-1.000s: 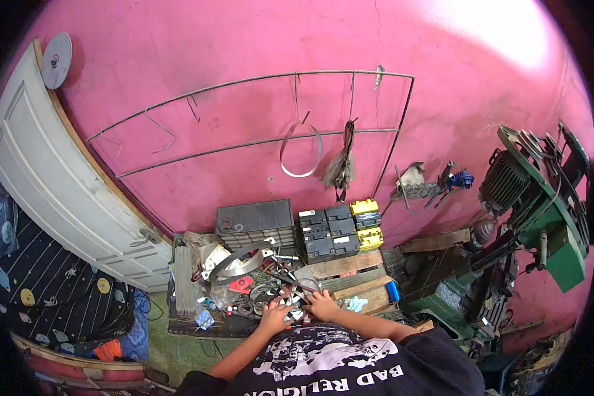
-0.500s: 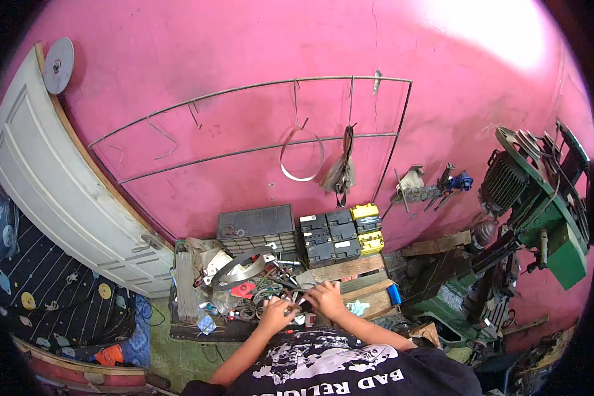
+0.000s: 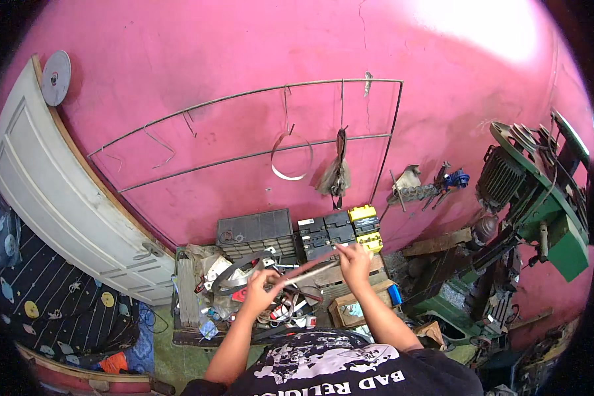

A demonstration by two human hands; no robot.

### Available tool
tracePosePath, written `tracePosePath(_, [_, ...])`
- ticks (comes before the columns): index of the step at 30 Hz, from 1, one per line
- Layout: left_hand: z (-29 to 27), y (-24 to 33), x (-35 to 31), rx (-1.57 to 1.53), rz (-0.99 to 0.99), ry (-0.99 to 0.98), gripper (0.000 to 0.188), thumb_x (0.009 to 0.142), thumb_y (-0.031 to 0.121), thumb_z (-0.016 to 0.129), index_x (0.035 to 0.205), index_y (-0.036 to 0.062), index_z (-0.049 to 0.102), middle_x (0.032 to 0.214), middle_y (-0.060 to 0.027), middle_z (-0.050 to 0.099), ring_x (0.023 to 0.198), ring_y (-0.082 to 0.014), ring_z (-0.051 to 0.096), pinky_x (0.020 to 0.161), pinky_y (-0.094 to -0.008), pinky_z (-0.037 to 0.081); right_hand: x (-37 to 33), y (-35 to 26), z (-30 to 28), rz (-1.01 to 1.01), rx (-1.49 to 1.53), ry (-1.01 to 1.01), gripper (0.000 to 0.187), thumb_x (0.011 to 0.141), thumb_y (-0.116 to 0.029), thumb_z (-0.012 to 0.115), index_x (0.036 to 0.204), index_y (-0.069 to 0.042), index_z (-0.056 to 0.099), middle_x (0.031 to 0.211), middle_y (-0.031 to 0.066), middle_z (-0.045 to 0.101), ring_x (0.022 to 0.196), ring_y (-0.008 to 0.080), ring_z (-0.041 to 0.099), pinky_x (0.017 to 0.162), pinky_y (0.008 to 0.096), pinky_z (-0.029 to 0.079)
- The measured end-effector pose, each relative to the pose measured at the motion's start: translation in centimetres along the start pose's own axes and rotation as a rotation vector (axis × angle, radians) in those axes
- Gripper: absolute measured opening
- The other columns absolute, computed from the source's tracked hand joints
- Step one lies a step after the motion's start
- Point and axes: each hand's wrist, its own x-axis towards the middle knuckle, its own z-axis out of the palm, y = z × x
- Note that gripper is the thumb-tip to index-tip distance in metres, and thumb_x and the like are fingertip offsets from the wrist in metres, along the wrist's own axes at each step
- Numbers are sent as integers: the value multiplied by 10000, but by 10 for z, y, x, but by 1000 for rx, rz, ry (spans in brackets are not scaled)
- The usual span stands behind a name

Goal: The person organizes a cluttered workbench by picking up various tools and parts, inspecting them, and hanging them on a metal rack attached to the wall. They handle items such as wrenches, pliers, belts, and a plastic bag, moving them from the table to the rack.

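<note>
Strip of thin, reddish-grey material (image 3: 308, 270) runs taut between both grips, above the cluttered tabletop (image 3: 191, 333). Left hand (image 3: 261, 292) is clenched on its lower end; right hand (image 3: 354, 259) pinches the upper end. Beneath the left grip lie a dark belt loop (image 3: 234, 276) and scattered small parts. Beyond the right grip stand black and yellow organiser cases (image 3: 340, 230) against the pink wall (image 3: 231, 53).

Left hand (image 3: 261, 294) and right hand (image 3: 355, 259) over a cluttered workbench (image 3: 185, 336), a thin strip (image 3: 308, 270) between them, battery boxes (image 3: 297, 232) behind against the wall (image 3: 244, 53), door (image 3: 53, 211) to the left, machine (image 3: 541, 198) to the right.
</note>
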Motion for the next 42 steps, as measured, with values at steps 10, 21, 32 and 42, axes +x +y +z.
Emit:
tracePosePath(10, [-62,108,215,155,386,744,108,791,52,818,842,50,724,823,-73,706,792,-234,641,747,-363,484,201,-135,-82,-537,15,707,182,809,-117,783,985,-156,764,769,-9,682,744,193,620,768,367,432])
tracePosePath(21, [-21,41,306,242,-9,382,158,840,159,781,954,55,752,878,-128,763,809,-248,743,736,-381,557,269,-105,21,-499,-346,402,429,787,-101,662,1215,-110,650,858,67,664,854,253,657,668,350,570])
tracePosePath(32, [34,2,257,220,4,360,168,846,172,759,956,49,724,867,-118,763,843,-263,753,757,-381,569,212,-52,51,-394,-380,340,484,865,-123,638,1343,-84,571,894,44,620,853,214,649,675,322,570])
tracePosePath(42, [90,-62,4,376,-188,-25,464,814,294,782,1192,73,628,1236,-183,592,1140,-422,554,930,-525,477,-33,18,100,-401,-30,-571,581,791,-116,720,1345,-109,546,1213,146,650,1085,375,615,910,503,539])
